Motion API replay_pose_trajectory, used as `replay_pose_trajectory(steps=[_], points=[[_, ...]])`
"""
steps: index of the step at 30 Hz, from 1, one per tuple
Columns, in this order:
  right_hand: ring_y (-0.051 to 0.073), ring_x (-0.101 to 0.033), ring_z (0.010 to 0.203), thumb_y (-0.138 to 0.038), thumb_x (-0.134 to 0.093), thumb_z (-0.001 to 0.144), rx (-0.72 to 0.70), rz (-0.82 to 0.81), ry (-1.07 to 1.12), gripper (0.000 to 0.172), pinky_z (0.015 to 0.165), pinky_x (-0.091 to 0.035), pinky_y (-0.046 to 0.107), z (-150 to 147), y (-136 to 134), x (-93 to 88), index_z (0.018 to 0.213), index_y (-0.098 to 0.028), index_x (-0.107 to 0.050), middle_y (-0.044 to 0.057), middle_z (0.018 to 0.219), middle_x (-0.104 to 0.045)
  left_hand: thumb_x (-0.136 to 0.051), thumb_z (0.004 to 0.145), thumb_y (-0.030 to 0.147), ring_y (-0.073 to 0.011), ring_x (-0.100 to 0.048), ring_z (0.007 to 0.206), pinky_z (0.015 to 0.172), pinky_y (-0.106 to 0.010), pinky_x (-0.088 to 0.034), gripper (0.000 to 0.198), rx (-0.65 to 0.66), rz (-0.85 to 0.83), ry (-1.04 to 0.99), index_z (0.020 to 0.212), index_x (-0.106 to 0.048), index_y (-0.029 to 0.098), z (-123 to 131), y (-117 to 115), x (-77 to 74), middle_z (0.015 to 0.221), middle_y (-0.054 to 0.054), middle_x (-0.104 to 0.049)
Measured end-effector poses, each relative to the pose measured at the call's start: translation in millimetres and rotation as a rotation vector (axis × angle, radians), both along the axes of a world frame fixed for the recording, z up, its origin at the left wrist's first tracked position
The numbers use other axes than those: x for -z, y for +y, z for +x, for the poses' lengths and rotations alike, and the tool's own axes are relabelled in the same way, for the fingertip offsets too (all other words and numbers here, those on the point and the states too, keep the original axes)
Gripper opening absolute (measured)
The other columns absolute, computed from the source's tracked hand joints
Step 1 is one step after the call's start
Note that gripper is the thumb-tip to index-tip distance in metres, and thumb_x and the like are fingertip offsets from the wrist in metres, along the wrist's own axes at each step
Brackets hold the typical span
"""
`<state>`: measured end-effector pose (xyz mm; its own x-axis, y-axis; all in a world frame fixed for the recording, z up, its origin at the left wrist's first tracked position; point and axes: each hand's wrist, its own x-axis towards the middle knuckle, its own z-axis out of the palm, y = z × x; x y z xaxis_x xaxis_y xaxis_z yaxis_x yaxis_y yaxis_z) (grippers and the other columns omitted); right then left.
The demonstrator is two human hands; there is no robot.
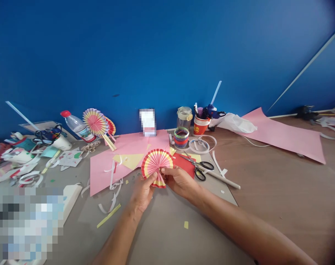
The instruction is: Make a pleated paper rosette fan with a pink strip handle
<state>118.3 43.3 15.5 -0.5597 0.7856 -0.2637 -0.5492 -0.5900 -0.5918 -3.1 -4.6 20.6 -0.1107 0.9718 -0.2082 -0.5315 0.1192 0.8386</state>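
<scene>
Between my two hands is a round pleated paper fan, pink in the middle with yellow and red bands toward its rim. My left hand pinches its lower left part with the thumb on top. The fingers of my right hand are closed on its lower right side near the centre. A narrow gap shows in the pleats at the lower right. Behind the fan lie pink paper sheets and a piece of red paper. Black-handled scissors rest just right of my right hand.
Two finished-looking fans on sticks lean by a plastic bottle at the back left. A red paper cup holds tools beside a clear jar. A pale rod lies right of the scissors. Paper strips litter the left side.
</scene>
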Motion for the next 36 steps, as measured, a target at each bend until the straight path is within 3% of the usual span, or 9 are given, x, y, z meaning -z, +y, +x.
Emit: replay_pose_trajectory(steps=[9, 17, 24, 30, 36], points=[[0.013, -0.055, 0.059, -0.009, -0.07, 0.055, 0.028, -0.169, 0.018, 0.014, 0.062, -0.045, 0.027, -4, 1, 6.7, 0.066, -0.014, -0.063, 0.0, 0.062, -0.064, -0.08, 0.064, 0.027, -0.0219, -0.067, 0.085, 0.079, -0.032, -0.049, 0.027, -0.004, -0.049, 0.077, 0.087, -0.072, 0.017, 4, 0, 2.3, 0.087, -0.006, -0.073], [0.013, -0.056, 0.06, -0.002, -0.062, 0.055, -0.033, -0.185, 0.017, 0.018, 0.064, -0.045, 0.027, -3, 0, 2.6, 0.069, -0.013, -0.064, 0.0, 0.064, -0.064, -0.081, 0.062, 0.027, -0.0188, -0.066, 0.081, 0.076, -0.029, -0.05, 0.027, -0.012, -0.027, 0.09, 0.085, -0.072, 0.017, 6, 0, 3.0, 0.083, -0.004, -0.073], [0.013, -0.056, 0.061, -0.002, -0.063, 0.054, -0.07, -0.159, 0.028, 0.017, 0.064, -0.046, 0.027, -2, 1, 2.2, 0.068, -0.013, -0.064, 0.0, 0.063, -0.062, -0.081, 0.06, 0.025, -0.0182, -0.066, 0.077, 0.072, -0.029, -0.05, 0.027, -0.036, -0.018, 0.068, 0.084, -0.071, 0.016, 6, 0, 3.1, 0.08, -0.004, -0.072], [0.01, -0.044, 0.051, 0.001, -0.059, 0.047, -0.046, -0.097, 0.023, 0.018, 0.053, -0.036, 0.025, -8, -2, 10.5, 0.051, -0.016, -0.056, -0.003, 0.05, -0.054, -0.083, 0.057, 0.022, -0.0136, -0.062, 0.064, 0.067, -0.025, -0.048, 0.018, -0.049, 0.003, 0.066, 0.07, -0.07, 0.015, 10, 0, 6.5, 0.066, -0.001, -0.068], [0.013, -0.05, 0.065, -0.008, -0.064, 0.05, 0.069, 0.106, -0.005, 0.022, 0.062, -0.038, 0.024, 8, 7, -2.4, 0.07, -0.018, -0.064, -0.001, 0.07, -0.061, -0.08, 0.063, 0.02, -0.0164, -0.065, 0.08, 0.07, -0.025, -0.049, 0.025, -0.099, -0.054, -0.025, 0.086, -0.071, 0.015, -4, 4, 2.2, 0.086, -0.004, -0.072]])
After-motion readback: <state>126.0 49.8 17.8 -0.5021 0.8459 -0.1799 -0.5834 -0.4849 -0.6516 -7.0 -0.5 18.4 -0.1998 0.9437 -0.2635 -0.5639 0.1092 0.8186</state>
